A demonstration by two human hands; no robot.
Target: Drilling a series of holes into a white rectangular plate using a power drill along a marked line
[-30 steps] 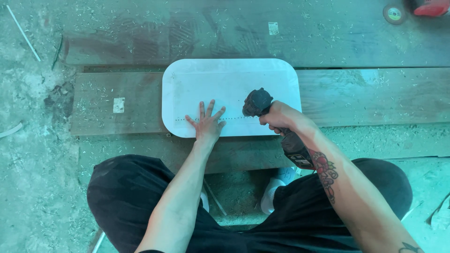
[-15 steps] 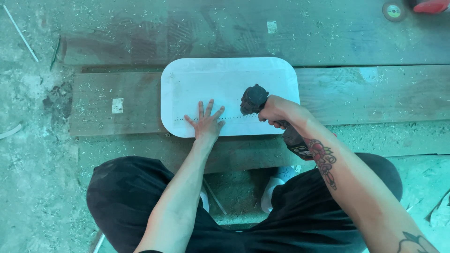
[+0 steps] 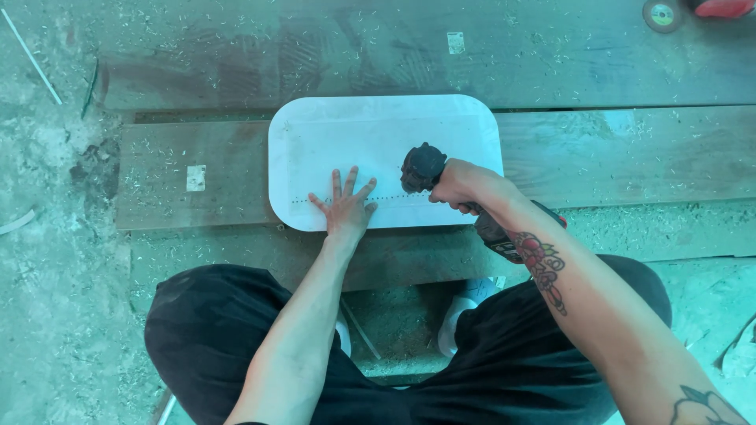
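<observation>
Fingers of the left hand (image 3: 346, 206) lie spread and flat on the panel (image 3: 370, 138), grasping nothing, pressing it down near its near edge, just left of the drill (image 3: 425, 167). The right hand (image 3: 459, 187) is clenched round the drill's grip, its dark head pointing down onto the panel, close to the left fingertips. The step in hand looks like drilling a row of small holes: a dotted line of them (image 3: 315, 201) runs along the near side of the panel, passes under the left hand and reaches the drill. The next hole would seem to call for lifting the bit, shifting it along the line and keeping the panel pinned so it does not slip; the left fingers sit close to the bit and want minding. The panel is white, flat, oblong with rounded corners, faintly marked with a line inside its rim, and it lies across a plank (image 3: 630, 153) with another plank (image 3: 394, 55) beyond, both strewn with shavings. The person squats in black trousers (image 3: 205, 330), a white shoe (image 3: 461, 315) showing between the knees. A disc (image 3: 660, 14) and a red tool (image 3: 720, 8) lie at the far right.
</observation>
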